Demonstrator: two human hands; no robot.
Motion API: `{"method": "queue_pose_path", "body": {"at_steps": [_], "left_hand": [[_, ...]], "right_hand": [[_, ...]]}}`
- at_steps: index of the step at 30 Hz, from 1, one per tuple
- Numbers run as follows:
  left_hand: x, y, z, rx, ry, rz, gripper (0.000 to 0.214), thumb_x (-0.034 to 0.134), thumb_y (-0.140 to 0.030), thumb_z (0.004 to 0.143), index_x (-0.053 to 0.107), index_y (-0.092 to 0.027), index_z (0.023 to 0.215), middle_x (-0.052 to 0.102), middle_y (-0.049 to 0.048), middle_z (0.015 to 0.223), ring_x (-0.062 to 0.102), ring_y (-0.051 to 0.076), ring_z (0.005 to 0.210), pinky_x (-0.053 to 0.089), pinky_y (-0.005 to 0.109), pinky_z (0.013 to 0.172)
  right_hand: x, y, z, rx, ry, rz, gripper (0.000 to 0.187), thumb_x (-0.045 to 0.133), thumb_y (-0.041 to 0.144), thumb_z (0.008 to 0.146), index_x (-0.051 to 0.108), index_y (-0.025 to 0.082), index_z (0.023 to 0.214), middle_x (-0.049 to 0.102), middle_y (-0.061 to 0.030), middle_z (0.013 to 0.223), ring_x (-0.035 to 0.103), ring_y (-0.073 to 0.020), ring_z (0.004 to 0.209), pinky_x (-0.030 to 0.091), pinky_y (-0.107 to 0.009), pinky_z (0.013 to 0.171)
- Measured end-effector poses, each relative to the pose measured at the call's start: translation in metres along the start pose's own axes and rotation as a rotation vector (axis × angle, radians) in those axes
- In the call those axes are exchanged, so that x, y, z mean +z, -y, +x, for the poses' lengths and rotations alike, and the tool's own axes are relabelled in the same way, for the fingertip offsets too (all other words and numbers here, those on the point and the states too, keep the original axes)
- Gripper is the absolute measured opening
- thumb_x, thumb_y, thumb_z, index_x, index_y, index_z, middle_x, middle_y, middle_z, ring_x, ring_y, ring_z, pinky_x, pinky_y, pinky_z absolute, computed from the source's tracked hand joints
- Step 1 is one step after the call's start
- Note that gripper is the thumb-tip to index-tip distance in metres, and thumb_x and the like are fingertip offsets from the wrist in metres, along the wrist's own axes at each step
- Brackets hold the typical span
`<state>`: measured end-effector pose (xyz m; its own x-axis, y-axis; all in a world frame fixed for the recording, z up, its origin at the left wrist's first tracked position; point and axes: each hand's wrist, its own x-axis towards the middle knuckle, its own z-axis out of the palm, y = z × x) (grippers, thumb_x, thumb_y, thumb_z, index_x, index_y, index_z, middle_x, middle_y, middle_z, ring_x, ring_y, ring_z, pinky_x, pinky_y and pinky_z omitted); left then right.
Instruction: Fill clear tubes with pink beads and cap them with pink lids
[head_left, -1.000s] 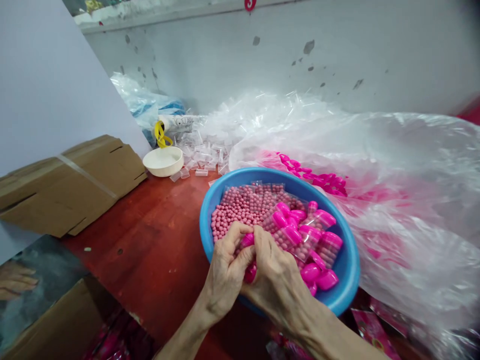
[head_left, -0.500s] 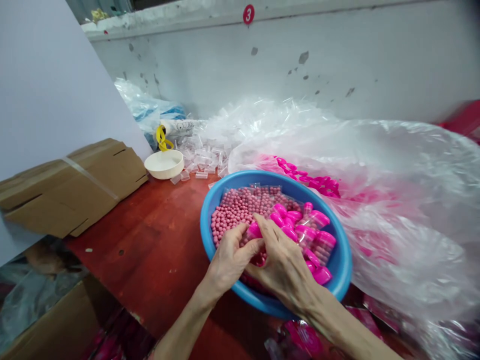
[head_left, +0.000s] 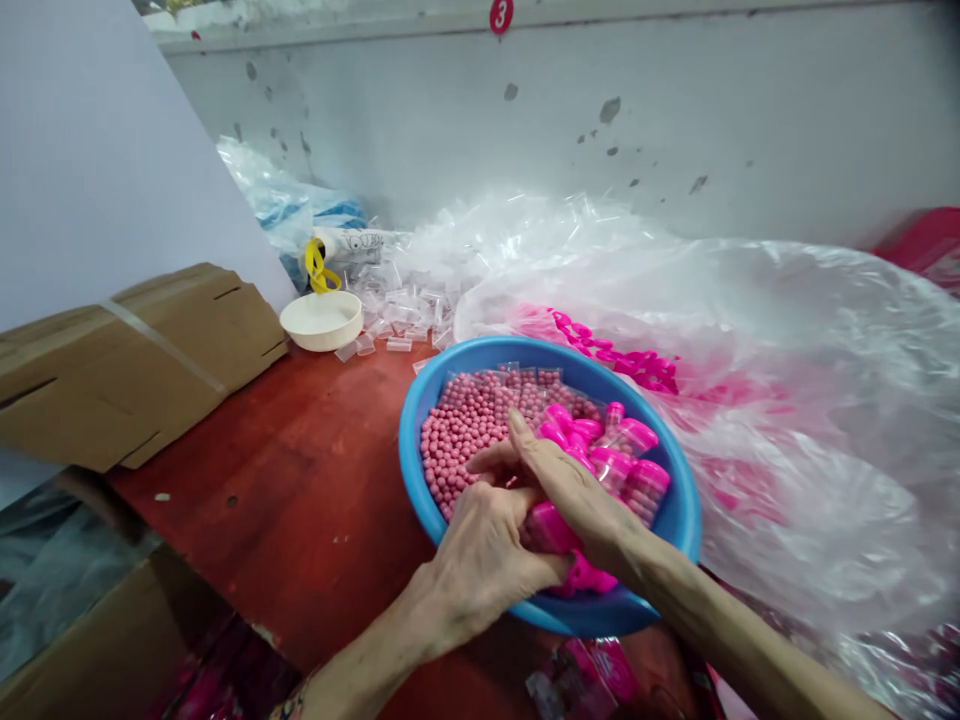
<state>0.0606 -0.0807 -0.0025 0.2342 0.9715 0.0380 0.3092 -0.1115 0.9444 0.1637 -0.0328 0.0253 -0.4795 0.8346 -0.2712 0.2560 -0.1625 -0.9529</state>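
Observation:
A blue basin (head_left: 412, 430) holds loose pink beads (head_left: 457, 440) and clear containers with bright pink caps (head_left: 646, 480), several filled with beads. My left hand (head_left: 491, 550) is closed at the basin's near side, its thumb and fingers around a pink cap piece (head_left: 551, 527); whether a clear container is joined to it is hidden. Over the beads reaches my right hand (head_left: 574, 490), its fingers stretched forward and apart just above the left. Its palm covers part of the pink piece. Clear flat packs of beads (head_left: 551, 380) lie along the basin's far side.
Behind the basin, a large clear plastic bag (head_left: 787, 300) holds pink parts (head_left: 645, 370). Small clear tubes (head_left: 405, 310) are heaped beside a white dish (head_left: 322, 322). Folded cardboard (head_left: 150, 370) leans at left on the red tabletop (head_left: 315, 480). Pink packets (head_left: 585, 680) lie nearest me.
My left hand has moved nearer and to the right, now under my right hand. The right fingers have opened away from the left fingertips. The view has shifted slightly.

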Motion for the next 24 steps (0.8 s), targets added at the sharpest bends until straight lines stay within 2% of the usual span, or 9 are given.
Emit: {"method": "queue_pose_path", "body": {"at_steps": [4, 8, 11, 16, 20, 22, 24], "left_hand": [[-0.001, 0.000, 0.000, 0.029, -0.002, 0.098, 0.008, 0.069, -0.014, 0.058, 0.067, -0.013, 0.065, 0.064, 0.0026, 0.066, 0.058, 0.019, 0.066, 0.046, 0.030, 0.065], [-0.003, 0.000, -0.002, 0.071, 0.013, 0.093, 0.008, 0.068, -0.012, 0.061, 0.069, -0.012, 0.069, 0.068, 0.0077, 0.075, 0.061, 0.022, 0.071, 0.048, 0.034, 0.071], [-0.004, -0.001, -0.004, 0.072, 0.007, 0.069, 0.008, 0.071, -0.013, 0.062, 0.069, -0.013, 0.071, 0.068, 0.0051, 0.069, 0.061, 0.024, 0.073, 0.048, 0.035, 0.072], [-0.007, -0.001, -0.003, 0.026, 0.060, -0.122, 0.009, 0.071, -0.016, 0.067, 0.071, -0.017, 0.076, 0.064, -0.0012, 0.069, 0.060, 0.020, 0.069, 0.046, 0.029, 0.066], [-0.011, 0.002, 0.002, -0.034, 0.142, -0.284, 0.016, 0.072, -0.023, 0.068, 0.073, -0.019, 0.083, 0.067, -0.0002, 0.076, 0.061, 0.020, 0.073, 0.046, 0.029, 0.065], [-0.009, 0.007, -0.003, -0.056, 0.108, -0.318, 0.018, 0.072, -0.024, 0.068, 0.074, -0.020, 0.085, 0.068, 0.0015, 0.081, 0.062, 0.023, 0.081, 0.048, 0.032, 0.073], [-0.001, 0.014, -0.020, -0.098, 0.049, -0.345, 0.021, 0.071, -0.025, 0.069, 0.073, -0.021, 0.089, 0.069, 0.0026, 0.086, 0.061, 0.026, 0.089, 0.049, 0.036, 0.079]], "right_hand": [[0.006, 0.006, -0.008, -0.017, -0.032, -0.040, 0.058, 0.033, 0.059, 0.089, 0.074, 0.020, 0.078, 0.071, -0.0060, 0.078, 0.065, -0.0233, 0.085, 0.047, -0.038, 0.087], [0.008, 0.010, -0.011, -0.094, -0.070, -0.127, 0.054, 0.033, 0.052, 0.092, 0.074, 0.021, 0.078, 0.071, -0.0031, 0.073, 0.066, -0.0208, 0.081, 0.052, -0.037, 0.081], [0.009, 0.011, -0.009, -0.157, -0.073, -0.176, 0.052, 0.032, 0.049, 0.094, 0.074, 0.022, 0.076, 0.070, -0.0018, 0.070, 0.067, -0.0189, 0.077, 0.055, -0.036, 0.078], [0.005, 0.006, -0.002, -0.163, -0.094, -0.293, 0.054, 0.030, 0.047, 0.095, 0.073, 0.020, 0.077, 0.071, -0.0046, 0.077, 0.067, -0.0191, 0.078, 0.055, -0.038, 0.078], [0.000, 0.004, 0.000, -0.141, -0.088, -0.358, 0.049, 0.031, 0.042, 0.096, 0.072, 0.019, 0.080, 0.071, -0.0075, 0.082, 0.067, -0.0205, 0.083, 0.054, -0.040, 0.082], [-0.001, 0.008, -0.004, -0.159, -0.096, -0.383, 0.047, 0.031, 0.039, 0.096, 0.070, 0.019, 0.080, 0.070, -0.0076, 0.083, 0.067, -0.0200, 0.083, 0.054, -0.039, 0.080], [0.003, 0.013, -0.013, -0.208, -0.125, -0.440, 0.048, 0.028, 0.039, 0.097, 0.067, 0.020, 0.077, 0.069, -0.0057, 0.077, 0.066, -0.0179, 0.075, 0.057, -0.034, 0.070]]}}
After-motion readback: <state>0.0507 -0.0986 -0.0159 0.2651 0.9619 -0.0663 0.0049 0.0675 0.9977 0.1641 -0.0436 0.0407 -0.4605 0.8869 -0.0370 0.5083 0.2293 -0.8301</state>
